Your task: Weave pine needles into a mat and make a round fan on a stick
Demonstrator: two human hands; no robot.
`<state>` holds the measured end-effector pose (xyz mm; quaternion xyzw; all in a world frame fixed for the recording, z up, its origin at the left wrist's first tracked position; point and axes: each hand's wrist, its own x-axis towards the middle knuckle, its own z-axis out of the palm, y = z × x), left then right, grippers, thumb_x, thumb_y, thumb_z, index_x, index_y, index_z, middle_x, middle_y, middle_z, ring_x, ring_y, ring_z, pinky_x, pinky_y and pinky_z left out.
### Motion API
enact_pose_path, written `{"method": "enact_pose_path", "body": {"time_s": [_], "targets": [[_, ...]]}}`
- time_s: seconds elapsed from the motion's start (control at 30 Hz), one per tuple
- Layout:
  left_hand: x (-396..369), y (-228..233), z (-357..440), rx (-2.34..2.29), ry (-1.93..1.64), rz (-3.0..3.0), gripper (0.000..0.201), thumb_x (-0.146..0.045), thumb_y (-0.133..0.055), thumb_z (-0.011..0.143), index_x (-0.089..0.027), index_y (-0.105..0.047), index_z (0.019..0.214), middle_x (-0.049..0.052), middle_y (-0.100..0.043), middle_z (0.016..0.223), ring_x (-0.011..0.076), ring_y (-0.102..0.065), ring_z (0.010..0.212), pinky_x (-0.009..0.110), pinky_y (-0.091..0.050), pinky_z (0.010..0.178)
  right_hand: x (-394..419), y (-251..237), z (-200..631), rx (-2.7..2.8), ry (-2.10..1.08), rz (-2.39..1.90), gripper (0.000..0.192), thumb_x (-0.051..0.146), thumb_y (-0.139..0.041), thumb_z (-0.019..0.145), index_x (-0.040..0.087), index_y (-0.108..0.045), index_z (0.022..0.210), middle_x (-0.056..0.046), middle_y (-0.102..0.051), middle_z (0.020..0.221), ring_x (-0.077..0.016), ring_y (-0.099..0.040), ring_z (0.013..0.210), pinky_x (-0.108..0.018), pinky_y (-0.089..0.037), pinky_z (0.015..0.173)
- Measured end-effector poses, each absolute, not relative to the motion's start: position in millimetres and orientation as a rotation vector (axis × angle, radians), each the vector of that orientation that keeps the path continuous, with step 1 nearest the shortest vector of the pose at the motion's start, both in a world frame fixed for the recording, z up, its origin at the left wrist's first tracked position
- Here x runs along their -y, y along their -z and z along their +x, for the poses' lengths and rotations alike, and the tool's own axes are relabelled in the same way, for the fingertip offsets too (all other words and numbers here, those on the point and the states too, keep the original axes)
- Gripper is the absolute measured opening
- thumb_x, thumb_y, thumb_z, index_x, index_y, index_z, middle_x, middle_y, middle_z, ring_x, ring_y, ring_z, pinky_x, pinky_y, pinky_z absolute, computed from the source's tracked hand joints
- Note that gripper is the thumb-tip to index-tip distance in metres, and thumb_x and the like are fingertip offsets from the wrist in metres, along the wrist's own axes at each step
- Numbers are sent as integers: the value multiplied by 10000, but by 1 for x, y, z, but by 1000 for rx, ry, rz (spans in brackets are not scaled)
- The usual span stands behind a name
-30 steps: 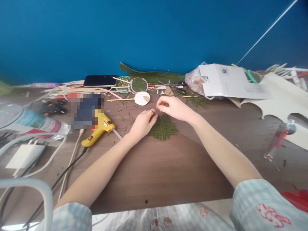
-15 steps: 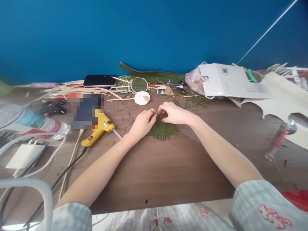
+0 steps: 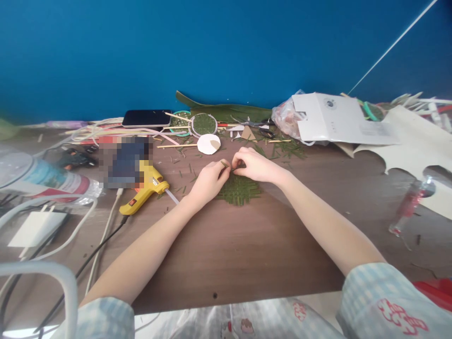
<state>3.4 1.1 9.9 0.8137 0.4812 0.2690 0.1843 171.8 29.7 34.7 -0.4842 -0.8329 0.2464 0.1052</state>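
A small green mat woven from leaf strips [image 3: 239, 190] lies on the brown table [image 3: 226, 254] in front of me. My left hand [image 3: 208, 181] rests on its left edge and pinches a thin strip end between thumb and forefinger. My right hand [image 3: 256, 165] sits at the mat's far edge, fingertips pinched on a leaf strip right beside the left hand's fingers. Both hands nearly touch above the mat's top left corner.
A yellow glue gun [image 3: 144, 188] lies left of the mat, with cables and a white charger [image 3: 33, 228] further left. A phone [image 3: 146, 118], round woven discs [image 3: 204, 124], a white paper disc [image 3: 208, 144], a long leaf [image 3: 226, 111] and cardboard [image 3: 335, 120] line the back. A small bottle [image 3: 409, 205] stands at right.
My right hand has dropped from above the mat down to its far edge and closed in on the left hand's fingertips. The left hand has barely moved.
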Motion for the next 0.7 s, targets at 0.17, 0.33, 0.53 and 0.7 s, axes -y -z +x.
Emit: {"method": "enact_pose_path", "body": {"time_s": [0.17,0.33,0.53,0.7], "targets": [[-1,-11,3,-1355,-751,2294,150,-192,-412,866,-176,-556,829,28,-609,787,163,-563,774,266,-431,742,-31,-31,170,2453,-673,-1403,30,171,-556,779,161,-584,783,-53,-502,868,-212,-451,900,-336,-367,778],[-1,-11,3,-1350,-737,2288,159,-195,-404,871,-177,-557,831,31,-613,801,163,-565,779,271,-434,754,-32,-35,171,2489,-656,-1363,60,199,-556,782,167,-603,761,-52,-504,862,-222,-443,915,-359,-360,796],[-1,-12,3,-1347,-729,2298,137,-204,-425,866,-181,-558,840,28,-617,816,166,-560,787,281,-435,760,-33,-36,174,2465,-781,-1344,69,238,-622,736,178,-629,704,-63,-527,963,-244,-433,984,-397,-354,883],[-2,-10,2,-1316,-710,2313,119,-141,-461,818,-180,-566,859,22,-620,805,162,-561,782,275,-443,741,-33,-37,176,2430,-822,-1395,75,256,-643,722,185,-646,699,-62,-554,1033,-252,-429,1035,-393,-354,918]]}}
